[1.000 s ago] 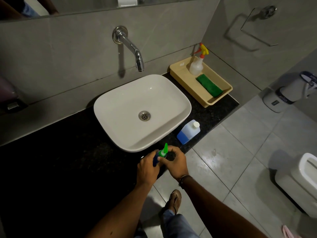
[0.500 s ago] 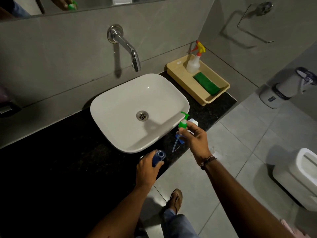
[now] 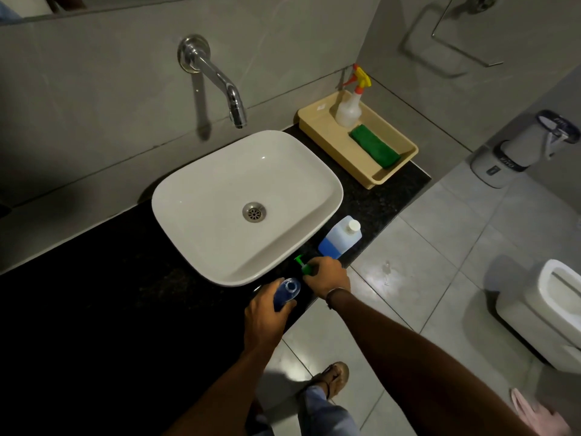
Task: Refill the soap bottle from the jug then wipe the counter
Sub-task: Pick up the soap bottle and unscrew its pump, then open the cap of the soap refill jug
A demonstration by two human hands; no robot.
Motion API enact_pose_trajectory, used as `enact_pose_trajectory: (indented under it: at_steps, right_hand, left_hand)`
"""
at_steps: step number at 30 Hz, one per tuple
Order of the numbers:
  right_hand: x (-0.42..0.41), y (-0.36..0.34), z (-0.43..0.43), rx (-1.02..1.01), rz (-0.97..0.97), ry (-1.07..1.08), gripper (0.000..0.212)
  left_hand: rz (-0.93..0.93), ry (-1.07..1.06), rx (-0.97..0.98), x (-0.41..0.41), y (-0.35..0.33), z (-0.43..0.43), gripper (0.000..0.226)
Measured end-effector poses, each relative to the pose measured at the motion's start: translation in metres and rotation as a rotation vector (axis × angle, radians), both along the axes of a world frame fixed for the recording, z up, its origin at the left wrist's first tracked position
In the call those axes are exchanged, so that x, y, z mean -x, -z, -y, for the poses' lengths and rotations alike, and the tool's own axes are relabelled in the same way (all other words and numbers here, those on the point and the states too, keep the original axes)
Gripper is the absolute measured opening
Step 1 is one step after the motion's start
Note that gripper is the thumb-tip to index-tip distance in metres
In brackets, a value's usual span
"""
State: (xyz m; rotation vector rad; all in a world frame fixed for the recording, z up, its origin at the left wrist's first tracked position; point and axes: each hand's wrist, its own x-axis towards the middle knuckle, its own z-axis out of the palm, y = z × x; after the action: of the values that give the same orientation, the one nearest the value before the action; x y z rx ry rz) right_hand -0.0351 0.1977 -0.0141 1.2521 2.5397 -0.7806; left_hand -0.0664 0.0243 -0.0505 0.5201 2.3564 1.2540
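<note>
Head view puts us at the dark counter (image 3: pixel 386 196), both hands working at its front edge. The white sink (image 3: pixel 195 196) sits just beyond our left fingers. The tan tray (image 3: pixel 317 121) lies well beyond our right fingers, against the wall. The jug (image 3: pixel 341 237), with blue liquid low in it, stands just past our right fingertips. The green cloth (image 3: pixel 374 146) lies in the tray, well apart from either hand.

Our left hand (image 3: pixel 264 319) curls its fingers round the blue soap bottle (image 3: pixel 286 292), which stands by the counter's front edge with its neck open and facing up. Our right hand (image 3: pixel 328 275) pinches the green pump (image 3: pixel 303 267) just right of the left fingers and low over the counter. We cannot tell whether the pump touches the stone.

We judge the step in hand to be setting the pump aside. To do it well, we lay it flat on the side of our right fingers away from the edge, so it cannot roll to the floor. We hold the bottle firm and upright, since an open neck spills easily. Once the right fingers are free, the jug's white cap (image 3: pixel 353 225) lies just ahead of them and needs unscrewing before we pour.
</note>
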Motion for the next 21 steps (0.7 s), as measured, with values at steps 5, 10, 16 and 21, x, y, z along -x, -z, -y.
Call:
enact_pose_trajectory:
  at_steps: [5,10,16,21]
  right_hand:
    - [0.021,0.011,-0.005,-0.005,0.04,-0.019,0.038]
    - [0.028,0.022,-0.007,0.003,0.058,-0.003,0.036]
    - [0.025,0.025,-0.007,0.015,0.054,0.01,0.045]
    - [0.012,0.017,-0.009,0.021,0.042,0.002,0.056]
  left_hand:
    - [0.003,-0.025,0.007,-0.001,0.003,-0.001,0.045]
    - [-0.025,-0.008,0.022,0.0,0.005,-0.004,0.042]
    - [-0.018,-0.002,0.018,0.0,0.007,-0.003,0.05]
    - [0.065,-0.048,0.023,-0.006,0.006,0.007,0.081]
